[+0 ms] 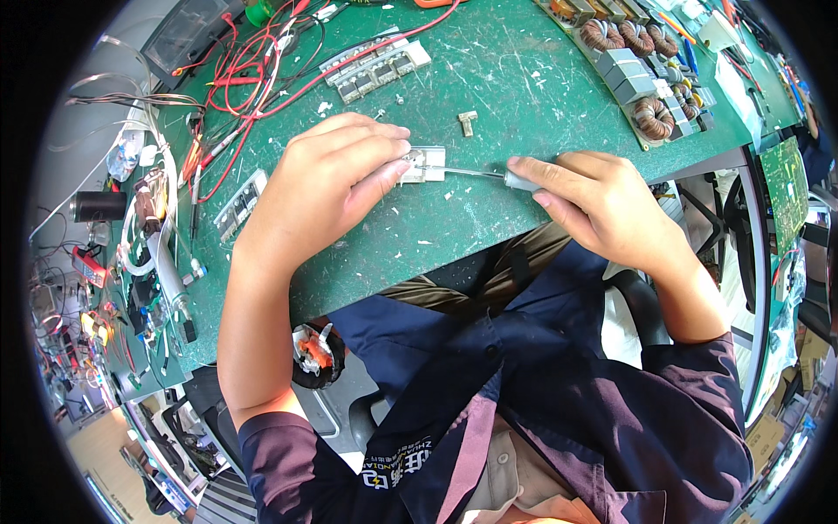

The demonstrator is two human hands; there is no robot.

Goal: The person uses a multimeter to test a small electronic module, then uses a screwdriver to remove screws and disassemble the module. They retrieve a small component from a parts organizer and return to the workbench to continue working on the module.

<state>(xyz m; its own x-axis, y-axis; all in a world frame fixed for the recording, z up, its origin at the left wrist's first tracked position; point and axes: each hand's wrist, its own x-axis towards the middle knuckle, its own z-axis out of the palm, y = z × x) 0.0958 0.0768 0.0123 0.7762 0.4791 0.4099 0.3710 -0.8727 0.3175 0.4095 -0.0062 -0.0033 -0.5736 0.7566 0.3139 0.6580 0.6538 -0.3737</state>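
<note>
My right hand point(594, 196) is closed round the pale handle of a screwdriver point(476, 173), whose thin metal shaft points left. Its tip reaches a small whitish block-shaped part point(428, 163) lying on the green mat. My left hand point(340, 166) grips that part from its left side, with the thumb and fingers closed on it. The left end of the part is hidden under my fingers. Just beyond it lies a small beige piece point(467, 123), and a small screw point(380, 114) rests near my left knuckles.
A circuit board point(633, 79) with copper coils stands at the far right. White connector strips point(375, 68) lie at the back, another point(240, 205) at the left. Red test leads point(236, 79) tangle across the back left. The green table's point(375, 271) front edge runs before my body.
</note>
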